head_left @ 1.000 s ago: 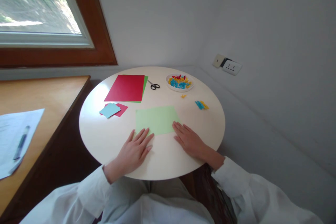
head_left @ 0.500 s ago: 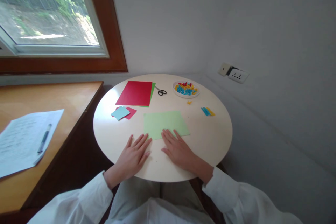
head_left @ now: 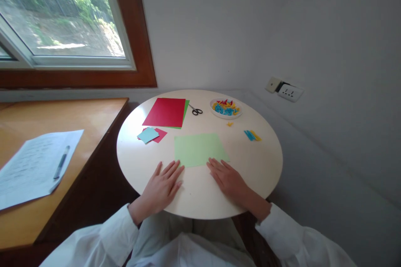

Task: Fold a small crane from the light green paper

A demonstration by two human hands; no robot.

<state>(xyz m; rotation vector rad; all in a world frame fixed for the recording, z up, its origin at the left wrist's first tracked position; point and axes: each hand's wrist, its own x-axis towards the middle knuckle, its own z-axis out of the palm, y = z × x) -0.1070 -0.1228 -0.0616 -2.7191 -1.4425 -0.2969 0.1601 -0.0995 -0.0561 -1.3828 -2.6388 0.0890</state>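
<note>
A light green sheet of paper (head_left: 200,149) lies on the round white table (head_left: 200,200) in front of me. My left hand (head_left: 162,185) rests with its fingers stretched out, the fingertips at the sheet's near left corner. At the near right corner, my right hand (head_left: 230,181) lies flat with its fingertips on the paper's near edge. Neither hand grips anything. To the left of the sheet are small pieces of paper, a light blue one (head_left: 148,135) on top of red ones (head_left: 161,134).
Farther back are a large red sheet (head_left: 165,112) over a green sheet (head_left: 186,110), scissors (head_left: 196,112), and a white dish (head_left: 214,113) of colourful folded bits. Blue and yellow strips (head_left: 252,135) lie right. A wooden desk (head_left: 94,121) holds written paper (head_left: 34,162) and a pen (head_left: 62,162).
My right hand has slid rightward along the sheet's near edge to its right corner. My left hand stays at the left corner. The camera view has shifted slightly.
</note>
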